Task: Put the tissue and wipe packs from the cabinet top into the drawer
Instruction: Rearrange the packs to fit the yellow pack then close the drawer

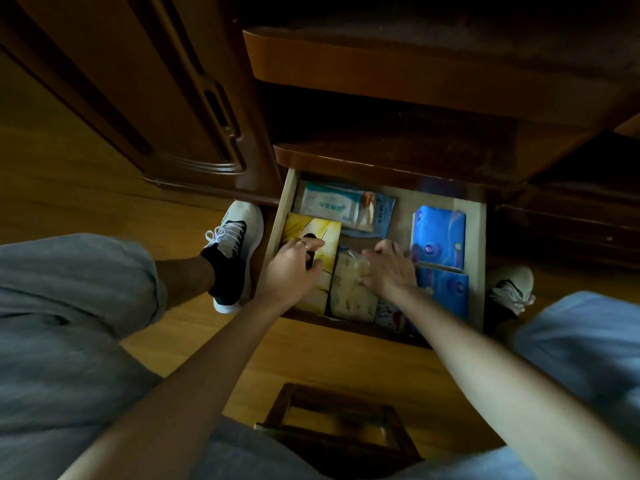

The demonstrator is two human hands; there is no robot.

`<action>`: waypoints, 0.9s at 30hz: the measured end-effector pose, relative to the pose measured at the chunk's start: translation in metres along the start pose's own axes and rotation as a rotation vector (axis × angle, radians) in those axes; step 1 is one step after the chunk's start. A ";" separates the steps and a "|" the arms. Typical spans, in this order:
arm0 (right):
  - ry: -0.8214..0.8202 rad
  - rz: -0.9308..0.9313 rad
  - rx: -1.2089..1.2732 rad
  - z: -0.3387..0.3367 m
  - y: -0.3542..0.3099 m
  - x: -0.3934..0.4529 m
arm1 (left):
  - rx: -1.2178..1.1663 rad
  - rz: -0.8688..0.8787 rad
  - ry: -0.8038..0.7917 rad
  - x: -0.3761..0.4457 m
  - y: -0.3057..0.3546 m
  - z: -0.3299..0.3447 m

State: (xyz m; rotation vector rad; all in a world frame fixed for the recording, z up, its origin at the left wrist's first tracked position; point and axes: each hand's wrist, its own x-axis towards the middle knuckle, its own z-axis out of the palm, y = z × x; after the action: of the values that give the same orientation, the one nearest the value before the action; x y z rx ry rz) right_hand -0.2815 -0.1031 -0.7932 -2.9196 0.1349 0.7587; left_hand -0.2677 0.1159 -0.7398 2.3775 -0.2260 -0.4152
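Yellow printed wrapping lies under the left hand (294, 263), whose curled fingers (313, 244) rest on top of the yellow tissue pack (311, 226) at the drawer's left side; a ring shows on one finger. The right hand (389, 268) has its fingers (388, 247) spread and bent down onto the cream soft pack (349, 289) in the middle, pressing or gripping its top; which, I cannot tell. Behind these lies a white wipe pack (329, 204) toward the back. Along the right side sit two blue tissue packs (440, 237), one behind the other. All are inside the pale wooden drawer (472, 216), pulled out from the dark brown cabinet (381, 64). White and black sneakers (232, 237) flank the drawer on the wood floor (69, 168).
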 end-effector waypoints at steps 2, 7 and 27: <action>-0.045 -0.043 0.101 -0.006 0.002 0.003 | 0.291 0.252 -0.040 -0.005 0.003 0.009; -0.234 -0.110 0.457 -0.031 0.026 0.020 | 0.817 0.666 -0.302 -0.004 0.017 0.041; -0.082 -0.239 0.181 -0.017 0.040 0.037 | 1.251 0.503 -0.394 0.055 0.042 0.050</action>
State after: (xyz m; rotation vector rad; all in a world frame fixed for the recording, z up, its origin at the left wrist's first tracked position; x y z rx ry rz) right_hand -0.2458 -0.1473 -0.7999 -2.6659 -0.1429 0.7805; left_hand -0.2366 0.0394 -0.7594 3.1864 -1.6241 -0.5873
